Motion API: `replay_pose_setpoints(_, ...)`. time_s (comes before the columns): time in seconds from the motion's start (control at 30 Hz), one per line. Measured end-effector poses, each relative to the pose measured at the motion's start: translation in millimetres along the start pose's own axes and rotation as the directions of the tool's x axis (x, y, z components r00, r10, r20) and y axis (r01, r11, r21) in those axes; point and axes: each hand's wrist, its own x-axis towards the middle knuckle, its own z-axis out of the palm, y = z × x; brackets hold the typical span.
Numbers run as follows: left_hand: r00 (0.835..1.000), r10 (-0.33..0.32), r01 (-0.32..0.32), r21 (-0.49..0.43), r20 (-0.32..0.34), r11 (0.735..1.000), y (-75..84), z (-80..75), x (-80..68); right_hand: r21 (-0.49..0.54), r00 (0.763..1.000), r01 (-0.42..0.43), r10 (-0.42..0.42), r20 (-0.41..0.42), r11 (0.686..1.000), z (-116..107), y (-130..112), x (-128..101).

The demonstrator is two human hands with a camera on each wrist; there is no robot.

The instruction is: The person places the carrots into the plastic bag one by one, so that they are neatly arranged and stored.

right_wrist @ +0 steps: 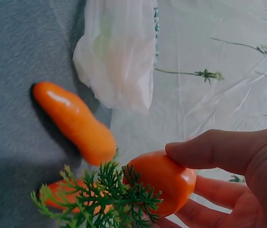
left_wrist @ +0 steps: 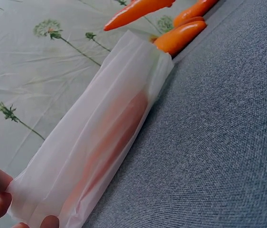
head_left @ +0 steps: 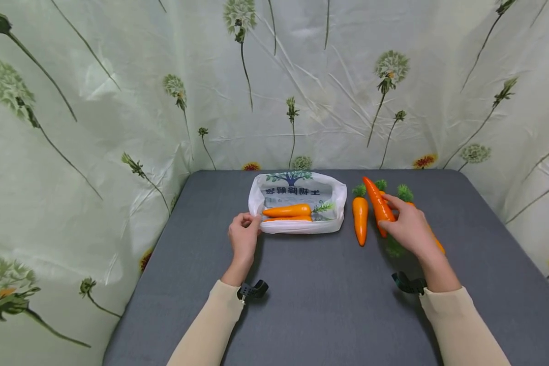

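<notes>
Bag sits toward the far edge of the counter, two carrots lying in it. Loose carrots are over to its right, one just beside it, others further right. Backdrop sheet hangs behind everything.

Spread with a dark grey tabletop below, and hung behind and at both sides with pale, creased sheeting printed with long-stemmed dandelions and orange flowers.
</notes>
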Motion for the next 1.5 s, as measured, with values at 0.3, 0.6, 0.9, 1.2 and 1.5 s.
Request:
replay_pose_setpoints(0.3,1.0,0.004,-0.004,0.016,-0.005,1.0,-0.6,-0.7,0.6,0.02,1.0,0.025,-0.025,0.004,0.999,8,-18,13)
replay_pose_setpoints(0.6,1.0,0.01,-0.01,0.015,-0.007,1.0,-0.3,-1.1,0.9,0.02,0.998,0.064,-0.064,0.004,0.998,16,-39,28)
replay_pose_setpoints(0.9,1.0,-0.002,0.002,0.012,-0.001,1.0,1.6,-1.8,2.2,0.027,0.995,0.094,-0.095,0.032,0.995,26,-60,42)
replay_pose_setpoints(1.2,1.0,0.001,-0.001,0.019,-0.002,1.0,1.3,-2.5,2.2,-0.002,0.99,0.124,-0.124,0.063,0.992,38,-80,53)
replay_pose_setpoints(1.5,1.0,0.006,-0.006,0.02,-0.001,1.0,-1.4,-0.8,2.4,-0.02,0.973,0.205,-0.201,0.11,0.979,51,-90,68)
